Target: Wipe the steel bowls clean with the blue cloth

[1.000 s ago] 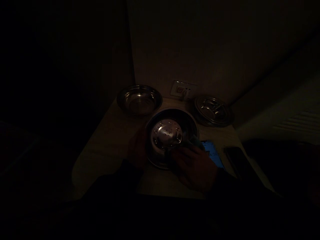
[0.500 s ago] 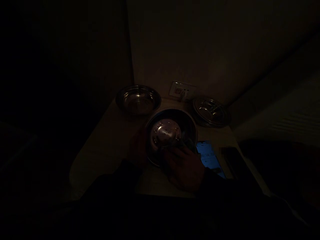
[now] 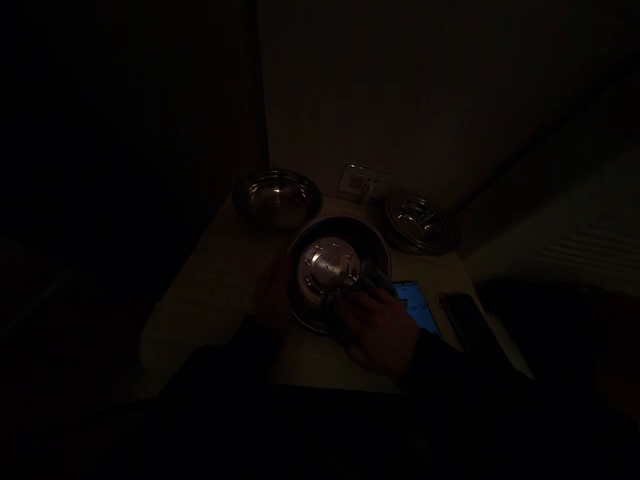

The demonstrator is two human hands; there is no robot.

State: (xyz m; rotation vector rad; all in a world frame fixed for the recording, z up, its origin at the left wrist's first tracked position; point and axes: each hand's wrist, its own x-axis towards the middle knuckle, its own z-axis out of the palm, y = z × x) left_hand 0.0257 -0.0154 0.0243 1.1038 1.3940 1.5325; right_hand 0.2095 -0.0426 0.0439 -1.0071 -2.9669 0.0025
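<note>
A shiny round steel bowl (image 3: 330, 263) lies in the middle of the small table, its flat centre catching the light. At its left edge is my left hand (image 3: 274, 297), closed on the rim; deep shadow hides most of the fingers. My right hand (image 3: 377, 333) presses a dark cloth (image 3: 377, 277) against the bowl's lower right side. The cloth is bunched under the fingers and shows past them towards the right rim.
Another steel bowl (image 3: 277, 200) sits at the back left of the wooden table (image 3: 200, 293). Stacked steel dishes (image 3: 420, 223) stand at the back right, near a wall socket (image 3: 363, 181). A lit phone (image 3: 417, 307) and a dark oblong object (image 3: 470, 320) lie on the right.
My right hand has slid slightly to the right with the cloth and covers more of the phone's lower part. The bowl has shifted a little left.
</note>
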